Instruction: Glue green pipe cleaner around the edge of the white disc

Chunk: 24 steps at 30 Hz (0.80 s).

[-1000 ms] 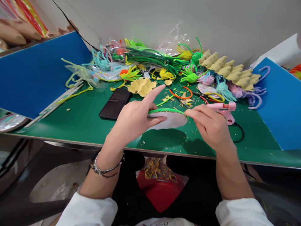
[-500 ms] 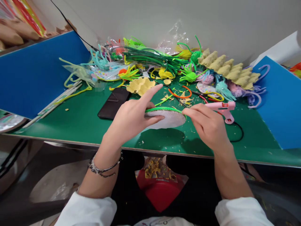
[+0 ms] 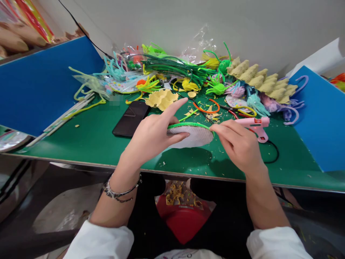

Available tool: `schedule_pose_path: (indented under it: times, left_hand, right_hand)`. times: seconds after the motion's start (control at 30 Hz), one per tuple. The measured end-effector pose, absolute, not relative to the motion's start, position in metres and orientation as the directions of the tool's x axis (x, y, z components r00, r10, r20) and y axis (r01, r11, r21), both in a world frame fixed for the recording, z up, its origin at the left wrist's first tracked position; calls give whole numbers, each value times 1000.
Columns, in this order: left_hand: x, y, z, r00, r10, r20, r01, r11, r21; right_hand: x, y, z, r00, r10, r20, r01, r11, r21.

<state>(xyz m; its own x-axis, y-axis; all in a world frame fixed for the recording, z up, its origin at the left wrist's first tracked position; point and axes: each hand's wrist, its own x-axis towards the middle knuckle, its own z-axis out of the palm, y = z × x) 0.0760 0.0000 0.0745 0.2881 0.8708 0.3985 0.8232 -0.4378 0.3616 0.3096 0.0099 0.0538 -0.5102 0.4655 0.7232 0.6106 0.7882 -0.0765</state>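
Note:
My left hand (image 3: 155, 131) grips a whitish round disc (image 3: 195, 137) at its left side, thumb on the near face and index finger stretched out above. Along the disc's upper edge runs a bright green pipe cleaner (image 3: 188, 124). At the right edge of the disc, my right hand (image 3: 237, 144) pinches the pipe cleaner between thumb and fingers. The disc is held tilted above the green table (image 3: 91, 144). Just beyond my right hand lies a pink glue gun (image 3: 257, 126). My fingers behind the disc are hidden.
A black phone (image 3: 131, 118) lies left of the disc. Behind it are a torn yellow egg-carton piece (image 3: 161, 99), an orange pipe cleaner (image 3: 207, 110) and pliers (image 3: 233, 113). Pipe-cleaner bundles (image 3: 175, 68) and an egg carton (image 3: 264, 81) line the back; blue panels (image 3: 51, 86) flank the table.
Almost nothing differs. Both hands keep the same hold on the disc and the green pipe cleaner, and the whole view has shifted very slightly.

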Motion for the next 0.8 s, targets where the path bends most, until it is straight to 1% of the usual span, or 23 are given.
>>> schedule_pose_path:
  times: [0.17, 0.27, 0.37, 0.47, 0.57, 0.7, 0.8]
  left_hand:
    - [63, 2, 78, 301, 873, 384, 784, -456, 422]
    - [56, 2, 81, 321, 874, 365, 759, -468, 452]
    - [52, 2, 83, 326, 890, 319, 769, -445, 458]
    - [50, 3, 83, 317, 910, 267, 781, -410, 472]
    - [50, 4, 83, 305, 922, 237, 789, -384, 479]
    - [50, 7, 81, 298, 922, 248, 794, -383, 471]
    - [52, 9, 77, 320, 901, 292, 784, -425, 453]
  right_hand:
    - [314, 14, 51, -471, 514, 717, 639, 759, -124]
    - [315, 17, 51, -455, 518, 724, 630, 762, -149]
    - [314, 17, 51, -430, 515, 741, 615, 768, -177]
    - [314, 15, 53, -405, 567, 718, 634, 739, -226]
    - [316, 13, 55, -409, 598, 689, 617, 737, -274]
    - [319, 8, 59, -383, 617, 688, 585, 738, -336]
    - [320, 3, 60, -333, 651, 682, 538, 725, -430]
